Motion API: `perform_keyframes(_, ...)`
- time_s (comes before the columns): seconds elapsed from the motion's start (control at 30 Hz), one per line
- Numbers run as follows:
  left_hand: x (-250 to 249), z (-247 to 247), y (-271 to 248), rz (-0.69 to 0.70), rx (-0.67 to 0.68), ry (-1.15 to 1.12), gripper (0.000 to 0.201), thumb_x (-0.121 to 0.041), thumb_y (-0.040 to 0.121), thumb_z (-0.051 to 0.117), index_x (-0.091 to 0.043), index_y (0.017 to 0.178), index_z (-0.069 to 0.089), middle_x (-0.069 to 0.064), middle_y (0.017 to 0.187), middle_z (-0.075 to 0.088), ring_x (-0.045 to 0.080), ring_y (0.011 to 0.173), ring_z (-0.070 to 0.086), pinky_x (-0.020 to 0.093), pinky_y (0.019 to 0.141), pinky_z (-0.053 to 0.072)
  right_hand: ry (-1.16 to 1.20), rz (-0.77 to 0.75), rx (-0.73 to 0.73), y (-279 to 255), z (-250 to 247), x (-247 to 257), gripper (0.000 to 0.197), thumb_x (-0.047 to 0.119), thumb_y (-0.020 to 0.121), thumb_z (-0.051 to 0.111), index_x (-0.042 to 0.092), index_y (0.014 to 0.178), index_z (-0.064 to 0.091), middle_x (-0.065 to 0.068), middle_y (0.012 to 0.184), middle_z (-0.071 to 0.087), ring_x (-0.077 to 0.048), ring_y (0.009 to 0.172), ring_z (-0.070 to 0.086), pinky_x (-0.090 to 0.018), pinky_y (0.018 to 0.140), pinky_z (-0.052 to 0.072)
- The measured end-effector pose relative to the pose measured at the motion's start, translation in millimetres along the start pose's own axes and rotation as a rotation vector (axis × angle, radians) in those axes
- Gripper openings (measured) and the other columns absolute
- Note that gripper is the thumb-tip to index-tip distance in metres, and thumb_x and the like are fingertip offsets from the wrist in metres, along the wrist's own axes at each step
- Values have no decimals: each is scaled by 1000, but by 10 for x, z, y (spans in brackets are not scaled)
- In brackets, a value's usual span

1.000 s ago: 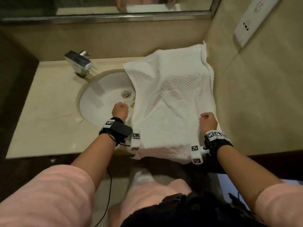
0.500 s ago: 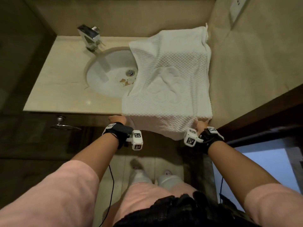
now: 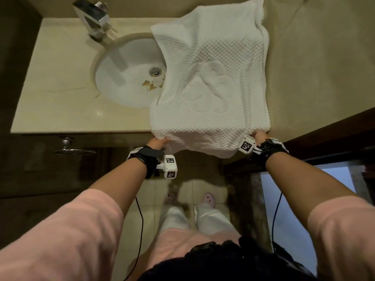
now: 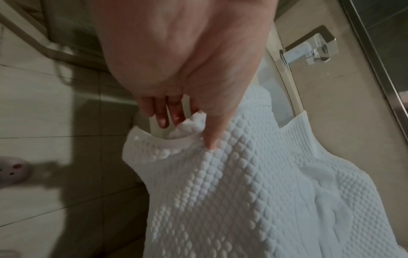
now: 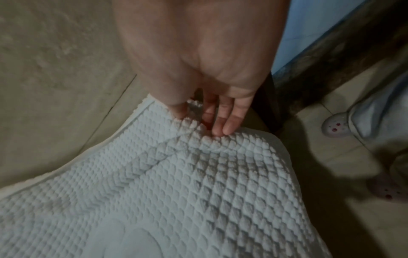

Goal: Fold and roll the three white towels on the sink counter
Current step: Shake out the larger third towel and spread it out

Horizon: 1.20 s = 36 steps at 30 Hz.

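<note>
A white waffle-textured towel (image 3: 211,82) with an embossed footprint pattern lies spread over the right side of the sink counter (image 3: 56,94), part of it draped over the basin and its near edge hanging past the counter front. My left hand (image 3: 157,143) pinches the towel's near left corner (image 4: 183,139) between thumb and fingers. My right hand (image 3: 261,136) pinches the near right corner (image 5: 198,129) the same way. Only this one towel is in view.
The white basin (image 3: 129,74) with a drain and brown stains sits left of the towel, a chrome faucet (image 3: 93,19) behind it. A beige wall (image 3: 316,57) borders the counter on the right. A dark door frame (image 3: 324,134) and tiled floor (image 3: 203,191) lie below.
Both hands have drawn back from on top of the towel to the counter's front edge and taken hold of its near corners. The towel's near edge now hangs off the counter.
</note>
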State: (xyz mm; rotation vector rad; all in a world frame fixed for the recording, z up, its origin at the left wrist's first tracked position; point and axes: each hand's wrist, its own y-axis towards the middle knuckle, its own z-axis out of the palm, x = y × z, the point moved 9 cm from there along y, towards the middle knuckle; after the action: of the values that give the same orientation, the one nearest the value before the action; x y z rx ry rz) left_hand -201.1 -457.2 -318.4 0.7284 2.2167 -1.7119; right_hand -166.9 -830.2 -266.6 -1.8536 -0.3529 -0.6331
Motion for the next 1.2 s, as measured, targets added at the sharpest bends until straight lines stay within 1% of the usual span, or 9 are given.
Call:
perform_keyframes(0.17,155,-54,-130,-92,-39,-480,37,-26,95,47,-4,125,47,18,101,58,31,90,57,30,73,40,64,63,-42,-58,32,-108,29,24,105,27,12,105,53,-2,68,68,-10,60,55,-19,42,45)
perform_keyframes(0.27,297,-178,23,-42,-108,-498,53,-31,79,55,-2,123,54,18,107,65,32,91,62,40,92,48,-97,30,-145,-45,-145,-167,42,29,102,31,10,138,40,-13,129,53,-27,99,57,-38,86,49)
perform_keyframes(0.33,292,-347,-134,-9,-210,-420,51,-33,83,55,-2,124,55,13,117,62,32,102,59,37,92,47,-69,53,-210,49,-214,-224,52,39,100,29,12,143,38,-12,140,45,-34,123,48,-44,101,39)
perform_keyframes(0.6,165,-656,-412,95,-365,55,44,-28,103,30,1,133,45,22,137,48,38,124,46,39,100,38,162,-137,-406,-450,-321,-26,48,34,104,26,9,144,29,-14,148,36,-31,130,41,-37,102,35)
perform_keyframes(0.8,247,-743,-427,14,-287,-38,52,-35,104,28,2,134,47,20,134,51,37,123,49,35,95,40,124,-261,-507,-649,-556,97,45,34,103,33,6,138,39,-17,139,46,-33,124,47,-36,97,36)
perform_keyframes(0.93,398,-746,-382,48,-193,-286,33,-24,102,34,-9,85,57,7,89,54,27,74,57,28,70,42,99,-275,-497,-717,-585,161,48,33,103,33,4,142,36,-18,144,41,-33,130,41,-34,101,33)
perform_keyframes(1.03,513,-734,-367,24,-199,-596,44,-8,94,40,-19,51,33,0,45,35,16,34,36,24,49,26,91,-267,-517,-775,-601,198,48,33,103,33,4,140,38,-18,143,43,-34,128,43,-35,100,34)
perform_keyframes(1.1,494,-673,-398,0,-129,-623,33,-15,85,47,-16,53,37,2,51,43,17,36,43,24,52,33,113,-270,-507,-769,-590,228,46,31,103,33,2,139,40,-18,141,46,-34,126,46,-35,99,36)
perform_keyframes(1.2,303,-456,-403,70,100,-451,28,-32,93,55,-9,99,69,6,103,69,27,85,66,33,79,51,111,-251,-476,-753,-576,243,45,27,103,33,2,139,40,-17,140,47,-32,124,48,-35,97,38)
